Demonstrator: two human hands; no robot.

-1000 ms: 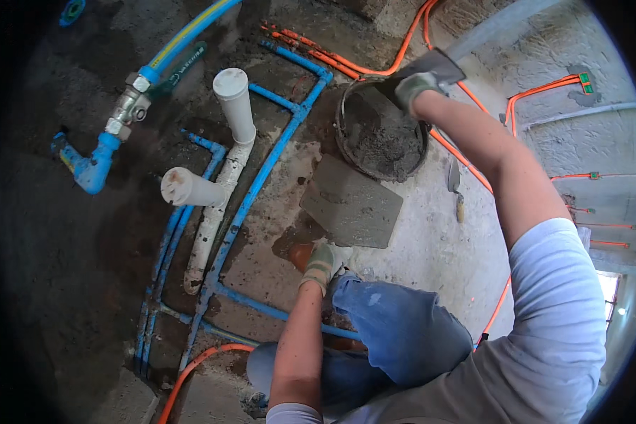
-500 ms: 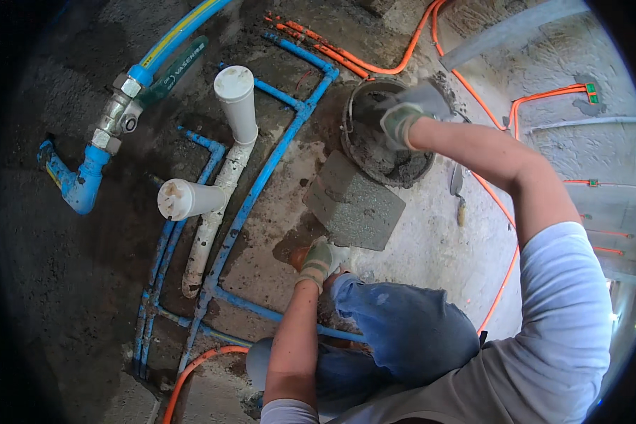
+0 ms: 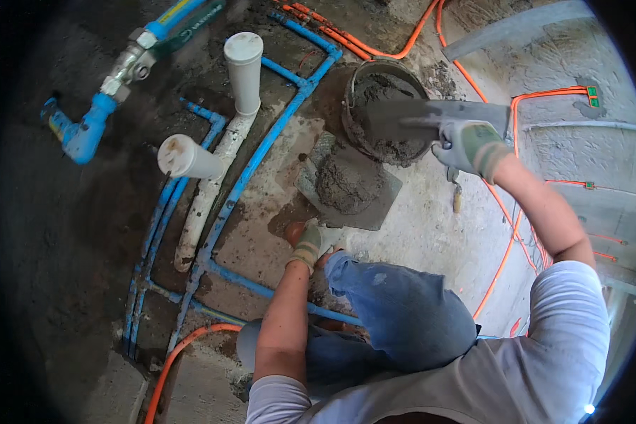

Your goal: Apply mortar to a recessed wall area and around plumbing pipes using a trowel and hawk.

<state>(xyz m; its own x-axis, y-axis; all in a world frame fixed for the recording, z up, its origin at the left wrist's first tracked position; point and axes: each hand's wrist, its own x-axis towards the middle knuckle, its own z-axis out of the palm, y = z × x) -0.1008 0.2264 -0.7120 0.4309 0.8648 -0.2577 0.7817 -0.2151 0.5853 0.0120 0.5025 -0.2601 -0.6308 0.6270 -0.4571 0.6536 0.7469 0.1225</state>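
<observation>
Gripping a grey trowel, gloved right hand at upper right; left hand holds mortar-heaped board, wet and lumpy.

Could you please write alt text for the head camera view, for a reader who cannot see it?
A kneeling person's gloved right hand holds a trowel over a bucket of mortar, while the gloved left hand holds a mortar-loaded board. Blue pipes cross the floor.

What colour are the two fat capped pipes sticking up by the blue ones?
White. The two capped pipes show clearly in the head view.
</observation>
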